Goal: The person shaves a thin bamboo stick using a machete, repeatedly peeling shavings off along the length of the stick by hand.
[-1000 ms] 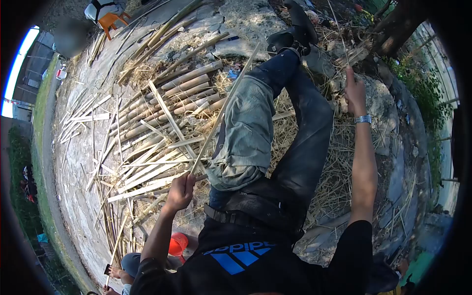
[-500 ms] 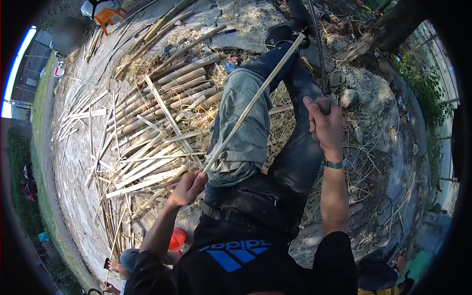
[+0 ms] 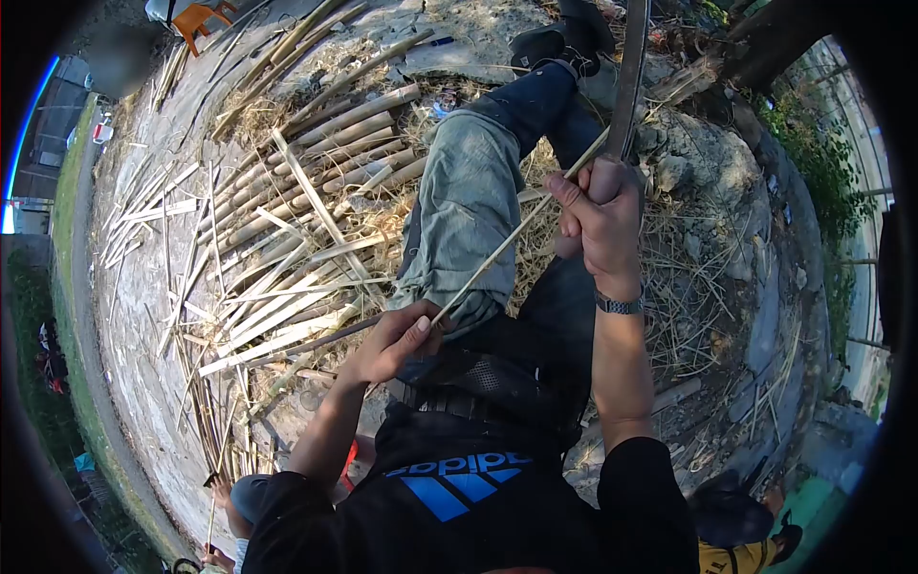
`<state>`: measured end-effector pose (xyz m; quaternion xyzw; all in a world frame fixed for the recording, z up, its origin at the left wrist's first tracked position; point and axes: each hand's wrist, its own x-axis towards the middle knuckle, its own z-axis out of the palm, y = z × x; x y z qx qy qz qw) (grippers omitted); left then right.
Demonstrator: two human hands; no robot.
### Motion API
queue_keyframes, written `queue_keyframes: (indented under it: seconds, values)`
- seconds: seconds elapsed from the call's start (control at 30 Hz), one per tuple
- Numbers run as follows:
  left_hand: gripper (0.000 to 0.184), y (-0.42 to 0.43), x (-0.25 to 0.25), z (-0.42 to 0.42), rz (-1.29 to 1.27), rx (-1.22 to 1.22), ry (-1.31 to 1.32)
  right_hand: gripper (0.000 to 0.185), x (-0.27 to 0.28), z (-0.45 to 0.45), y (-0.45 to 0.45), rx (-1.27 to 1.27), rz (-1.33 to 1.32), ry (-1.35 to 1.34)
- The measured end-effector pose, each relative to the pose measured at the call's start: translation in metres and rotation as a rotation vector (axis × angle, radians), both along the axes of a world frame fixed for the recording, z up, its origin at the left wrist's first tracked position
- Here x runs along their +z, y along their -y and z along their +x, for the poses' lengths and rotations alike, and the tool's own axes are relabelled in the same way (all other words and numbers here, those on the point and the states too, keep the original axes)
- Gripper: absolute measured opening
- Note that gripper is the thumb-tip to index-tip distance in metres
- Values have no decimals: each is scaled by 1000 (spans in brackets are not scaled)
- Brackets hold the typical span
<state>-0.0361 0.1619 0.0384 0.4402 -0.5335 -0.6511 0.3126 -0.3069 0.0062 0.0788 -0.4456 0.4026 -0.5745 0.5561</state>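
Observation:
A long thin bamboo strip (image 3: 498, 251) runs slantwise across my lap, over the green-grey cloth (image 3: 466, 206) on my leg. Its lower end is in the closed fingers of my left hand (image 3: 397, 342). My right hand (image 3: 602, 215) is closed round the handle of a long dark blade (image 3: 628, 86), which points away from me. The strip's upper part passes by my right thumb and the base of the blade; whether the thumb presses on it is hard to tell.
Cut bamboo poles (image 3: 359, 139) and split strips (image 3: 277, 330) lie on the ground at the left. Shavings cover the ground around my legs. An orange chair (image 3: 198, 21) is at the top left. Another person's hand (image 3: 222, 493) shows at the lower left, and a tree trunk (image 3: 779, 43) at the upper right.
My right hand has come down and inward with the blade, to beside the strip. My left hand has shifted slightly right and up, still holding the strip, which now slants more towards the right.

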Motion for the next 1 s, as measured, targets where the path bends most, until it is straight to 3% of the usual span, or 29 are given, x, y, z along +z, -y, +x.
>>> queue_keyframes:
  seconds: [0.17,0.23,0.27,0.4,0.57,0.7,0.83,1.0]
  values:
    - [47,30,7,-26,181,11,-198,48,0,13,-17,116,92,-48]
    - [48,37,3,-32,218,48,-262,43,-7,11,-31,176,41,-276]
    - [44,39,7,-37,222,95,-309,43,-18,7,-37,139,-78,-532]
    - [31,42,20,-41,353,254,-528,47,3,9,-78,233,12,-534]
    - [32,33,10,-47,412,261,-575,47,-1,3,-97,490,-293,-864]
    - [35,30,7,-53,384,371,-428,47,-13,4,-101,453,-389,-1039]
    - [39,30,6,-51,402,311,-423,51,-3,8,-100,453,-325,-1025]
    - [41,25,13,-56,397,296,-406,55,-9,7,-98,358,-445,-1012]
